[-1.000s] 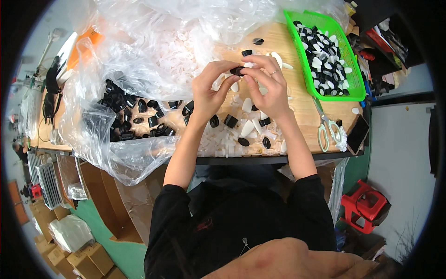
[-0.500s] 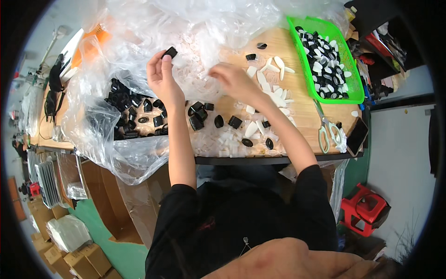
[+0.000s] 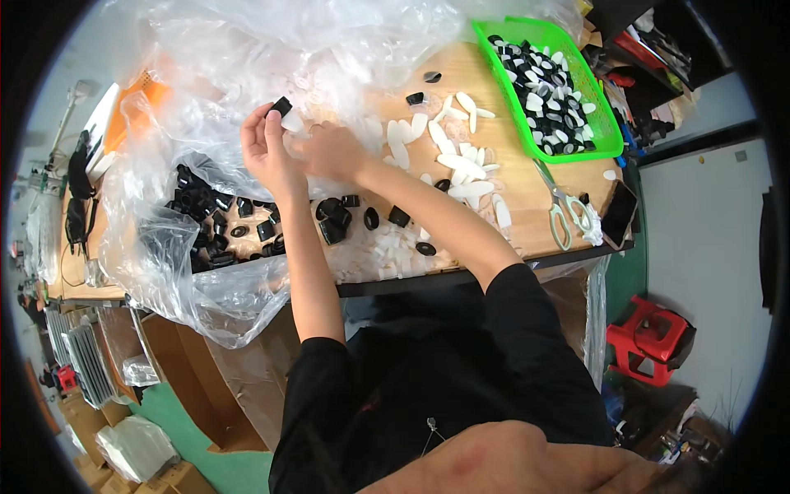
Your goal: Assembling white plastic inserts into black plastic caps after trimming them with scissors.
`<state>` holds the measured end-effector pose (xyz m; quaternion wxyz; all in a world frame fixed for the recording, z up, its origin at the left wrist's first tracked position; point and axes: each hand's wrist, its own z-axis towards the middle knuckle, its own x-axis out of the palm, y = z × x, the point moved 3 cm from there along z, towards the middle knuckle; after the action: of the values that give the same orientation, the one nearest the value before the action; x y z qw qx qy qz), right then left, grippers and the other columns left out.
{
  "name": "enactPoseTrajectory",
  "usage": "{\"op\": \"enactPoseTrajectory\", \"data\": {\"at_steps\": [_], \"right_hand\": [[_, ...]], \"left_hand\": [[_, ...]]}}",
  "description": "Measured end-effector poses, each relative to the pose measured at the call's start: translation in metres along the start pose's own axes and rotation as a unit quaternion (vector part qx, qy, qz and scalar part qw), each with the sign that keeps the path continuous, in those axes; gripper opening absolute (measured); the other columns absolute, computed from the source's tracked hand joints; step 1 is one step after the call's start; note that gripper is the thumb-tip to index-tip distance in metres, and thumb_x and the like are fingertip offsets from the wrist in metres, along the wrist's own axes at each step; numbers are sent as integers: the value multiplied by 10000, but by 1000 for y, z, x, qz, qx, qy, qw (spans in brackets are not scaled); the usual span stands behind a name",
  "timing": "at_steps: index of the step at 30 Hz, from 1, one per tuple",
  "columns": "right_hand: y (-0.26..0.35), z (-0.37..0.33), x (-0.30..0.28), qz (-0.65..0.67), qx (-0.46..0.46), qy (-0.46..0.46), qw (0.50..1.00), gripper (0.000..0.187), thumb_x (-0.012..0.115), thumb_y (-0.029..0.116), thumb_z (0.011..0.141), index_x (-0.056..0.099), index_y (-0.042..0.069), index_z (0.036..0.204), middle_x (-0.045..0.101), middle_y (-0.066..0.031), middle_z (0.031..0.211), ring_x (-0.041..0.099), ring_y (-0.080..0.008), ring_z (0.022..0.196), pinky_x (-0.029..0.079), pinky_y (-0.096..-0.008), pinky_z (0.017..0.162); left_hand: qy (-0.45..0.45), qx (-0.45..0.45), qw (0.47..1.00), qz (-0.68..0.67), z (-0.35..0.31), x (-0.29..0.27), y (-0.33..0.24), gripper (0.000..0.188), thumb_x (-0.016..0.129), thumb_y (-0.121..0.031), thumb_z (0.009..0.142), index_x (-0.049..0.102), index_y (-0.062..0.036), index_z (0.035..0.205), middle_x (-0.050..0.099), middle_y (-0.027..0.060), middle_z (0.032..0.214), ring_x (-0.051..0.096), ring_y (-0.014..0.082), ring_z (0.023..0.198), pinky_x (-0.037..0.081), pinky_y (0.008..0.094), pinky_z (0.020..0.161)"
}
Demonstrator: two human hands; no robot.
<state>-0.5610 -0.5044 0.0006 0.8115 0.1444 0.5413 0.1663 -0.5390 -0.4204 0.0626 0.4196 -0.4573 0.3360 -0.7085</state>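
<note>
My left hand is raised over the clear plastic, pinching a small black cap-like piece between thumb and fingers. Close beside it, my right hand is smeared by motion, its fingers pointing at the left hand. A whitish piece shows between the two hands, just below the black one; whether the right fingers grip it is unclear. Left of my left forearm, many loose black pieces lie in an opened plastic bag. White flat oval pieces are scattered right of my right hand.
A green basket of black and white pieces stands at the far right. Scissors and a phone lie near the right edge. Plastic sheeting covers the back. A red stool stands on the floor at right.
My right hand has moved left from the pile of clear bits to beside my left hand. The left hand still pinches the black piece. The whole view has shifted slightly.
</note>
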Motion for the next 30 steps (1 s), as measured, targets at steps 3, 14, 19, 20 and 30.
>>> {"op": "enactPoseTrajectory", "data": {"at_steps": [3,14,19,20,30], "right_hand": [[-7,-5,-16,70,62,77,993,335,562,417,844,693,138,974,658,-195,984,635,-349,875,513,-441,757],[-60,-111,-93,125,147,39,980,205,555,249,907,671,84,942,635,-116,917,607,-328,820,479,-416,736],[-69,-126,-96,91,46,-69,992,175,468,136,962,604,49,1031,641,-92,871,599,-295,770,475,-388,722],[-70,-128,-98,93,45,-70,992,175,468,136,962,604,49,1031,641,-92,871,599,-295,770,475,-388,722],[-91,-133,-118,240,186,-132,944,157,704,94,844,613,1,932,665,-58,905,615,-93,727,474,-237,616]], "left_hand": [[3,-14,999,29,-4,3,-2,146,601,-90,915,602,-11,1038,638,52,991,591,96,884,452,225,742],[154,-50,984,71,-29,37,11,263,647,-68,886,638,-10,1142,627,8,866,552,46,724,408,170,610],[358,-171,897,196,-43,37,39,199,625,-127,907,662,-29,1075,632,1,771,559,66,683,448,204,634],[357,-171,897,198,-46,38,41,199,625,-127,907,662,-29,1075,632,1,771,559,66,683,448,204,634],[297,63,840,450,-38,30,49,214,575,-114,913,581,-26,1108,646,129,896,614,174,752,479,301,652]]}}
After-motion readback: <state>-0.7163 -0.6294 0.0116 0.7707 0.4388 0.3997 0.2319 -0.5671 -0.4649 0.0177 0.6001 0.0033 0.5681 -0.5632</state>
